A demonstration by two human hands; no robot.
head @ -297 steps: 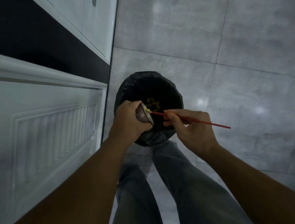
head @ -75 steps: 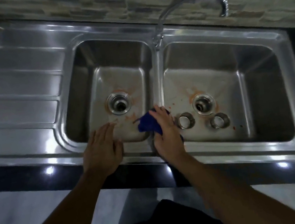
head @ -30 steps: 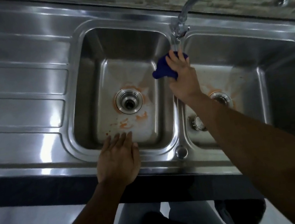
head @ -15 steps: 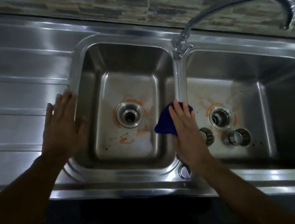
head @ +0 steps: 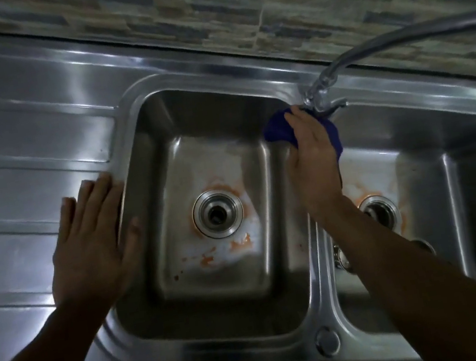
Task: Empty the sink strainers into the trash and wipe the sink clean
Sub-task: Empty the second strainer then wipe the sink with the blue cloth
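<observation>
A steel double sink [head: 243,69] fills the view. My right hand [head: 314,161] presses a blue cloth [head: 277,132] onto the divider between the two basins, just below the tap's base. My left hand [head: 92,242] lies flat with fingers spread on the left basin's rim. Orange stains [head: 238,245] ring the open left drain [head: 217,213] and spot the basin floor. In the right basin an orange-ringed drain [head: 382,213] shows beside my forearm, which hides most of the two loose strainers [head: 339,258] lying there.
The curved tap [head: 396,42] rises from the divider and arches to the right over the right basin. A ribbed draining board [head: 11,186] spreads to the left. A stone-tile wall [head: 232,1] backs the sink. The dark counter edge runs along the bottom.
My right hand has slid the cloth along the divider from its front part up to the tap's base. My left hand stays flat on the left rim. The view has moved closer.
</observation>
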